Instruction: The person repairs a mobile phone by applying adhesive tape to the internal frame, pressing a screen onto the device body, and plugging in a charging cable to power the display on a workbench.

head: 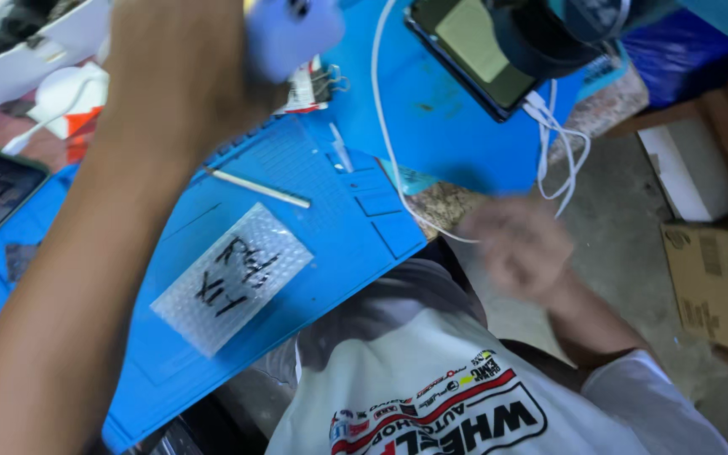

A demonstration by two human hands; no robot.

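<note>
Raised close to the lens, the person's left hand [180,72] gripped a small white device [290,34] above a blue work mat [355,244], fingers wrapped round its side so that most of its body stayed hidden. Lower and off the bench edge, the right hand [516,246] hung blurred near a white cable [389,135]; whether it was open or closed could not be told. A steady hold on the device looked to call for keeping it over the mat rather than past the bench edge, with the forearm clear of the loose parts below. On the mat lay a bubble-wrap pouch [231,278] marked in black pen, a thin pale stick [259,189] and a white-tipped tool [340,150]. A dark phone [473,50] rested at the far side, its white cables [562,156] looped over the edge, where they might snag a passing wrist. A cardboard box [718,286] sat on the floor to the right, and a white box [27,50] stood at the far left.
</note>
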